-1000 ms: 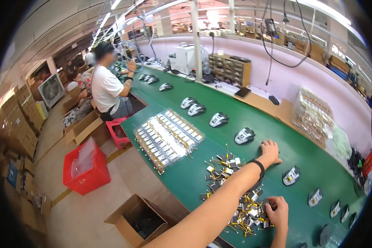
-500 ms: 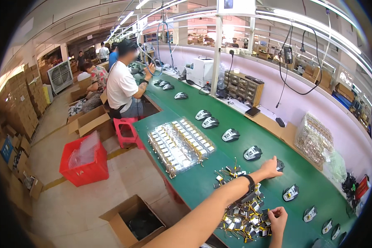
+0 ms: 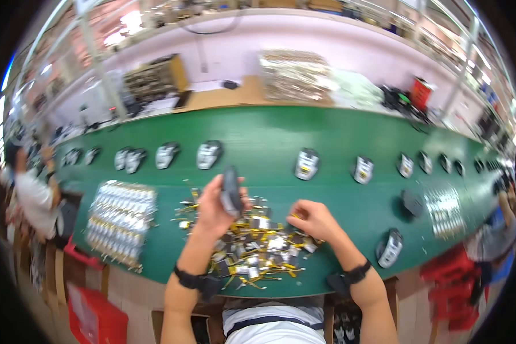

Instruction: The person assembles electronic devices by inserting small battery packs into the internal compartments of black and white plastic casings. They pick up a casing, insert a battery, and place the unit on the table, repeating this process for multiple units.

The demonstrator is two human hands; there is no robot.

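- Left of centre in the frame, a dark mouse-shaped device (image 3: pixel 231 192) stands edge-on above the green table (image 3: pixel 258 129).
- The left hand (image 3: pixel 212 209) has it clasped, fingers closed around both sides; a loosened hold could drop it onto the parts below.
- The right hand (image 3: pixel 315 219), at centre right, is curled with thumb and forefinger nearly together; blur hides whether they pinch a small yellow piece.
- Beneath and between the hands lies a pile of small battery packs (image 3: pixel 276 243) with yellow leads; tangled wires could drag neighbours along or get strained if one were pulled out.
- Mouse-shaped units (image 3: pixel 307 164) line the table across the middle of the frame; a sweeping forearm might knock one askew.
- At left, a clear tray (image 3: pixel 123 212) holds rows of packs.
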